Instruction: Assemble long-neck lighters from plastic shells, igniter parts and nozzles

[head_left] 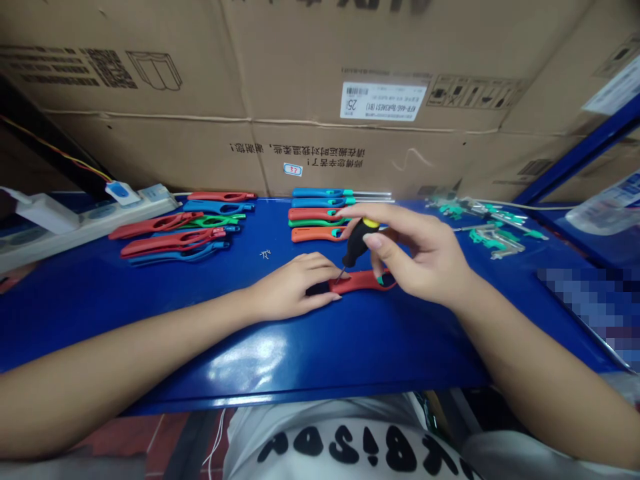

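My left hand (295,285) lies on the blue table (150,313), fingers closed over the left end of a red plastic lighter body (363,281), holding it flat. My right hand (415,257) grips a small screwdriver (356,245) with a black handle and yellow cap. Its tip points down onto the red body near my left fingertips. To the left lies a pile of red, blue and green lighter shells (180,230). Behind my hands sits a row of assembled lighters (320,213) in blue, red, green and orange.
Green and metal inner parts (490,230) are scattered at the right rear. A white power strip (75,220) lies at the far left. Cardboard boxes (320,87) wall off the back. A tiny loose part (266,254) lies mid-table. The table's front edge is close to my body.
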`<state>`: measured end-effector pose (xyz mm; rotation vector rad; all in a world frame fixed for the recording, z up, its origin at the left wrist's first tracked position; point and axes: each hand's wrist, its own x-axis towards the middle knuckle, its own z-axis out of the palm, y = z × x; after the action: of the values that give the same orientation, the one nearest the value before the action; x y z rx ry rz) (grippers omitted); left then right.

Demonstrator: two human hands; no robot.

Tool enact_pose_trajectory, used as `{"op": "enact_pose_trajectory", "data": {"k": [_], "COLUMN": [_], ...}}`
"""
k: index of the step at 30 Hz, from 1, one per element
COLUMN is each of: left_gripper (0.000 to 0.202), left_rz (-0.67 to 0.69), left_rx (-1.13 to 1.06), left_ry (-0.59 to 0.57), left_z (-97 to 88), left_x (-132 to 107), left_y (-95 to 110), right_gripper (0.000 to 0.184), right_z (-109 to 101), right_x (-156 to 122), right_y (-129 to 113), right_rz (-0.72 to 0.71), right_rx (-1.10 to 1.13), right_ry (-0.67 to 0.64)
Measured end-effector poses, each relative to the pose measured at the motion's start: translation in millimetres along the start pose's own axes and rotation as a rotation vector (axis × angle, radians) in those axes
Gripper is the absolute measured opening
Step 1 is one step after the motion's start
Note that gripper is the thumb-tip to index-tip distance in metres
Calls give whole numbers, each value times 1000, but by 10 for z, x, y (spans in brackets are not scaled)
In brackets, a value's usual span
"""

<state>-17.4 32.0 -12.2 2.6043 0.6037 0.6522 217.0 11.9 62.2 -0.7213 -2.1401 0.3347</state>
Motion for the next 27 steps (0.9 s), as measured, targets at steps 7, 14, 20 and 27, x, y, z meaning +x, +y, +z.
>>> {"op": "enact_pose_trajectory", "data": {"k": [7, 14, 20, 27], "left_gripper": [33, 33, 34, 34], "left_rz": [27, 23, 12, 27], "left_rx": [2, 1, -4, 23], "left_ry": [27, 25, 5, 23], "left_z": [16, 21, 9, 21], "left_x": [-5, -10, -2, -9], "left_y": [-15, -23, -8, -15], "right_gripper": [31, 24, 35, 28], "right_z": [-4, 40, 55, 53], "right_x": [16, 5, -5, 13], "right_y": [-16, 2, 8, 20], "right_rz": [-50, -17, 26, -88], "right_rx": [-35, -74, -12, -44], "right_ry": [37, 149, 80, 68]}}
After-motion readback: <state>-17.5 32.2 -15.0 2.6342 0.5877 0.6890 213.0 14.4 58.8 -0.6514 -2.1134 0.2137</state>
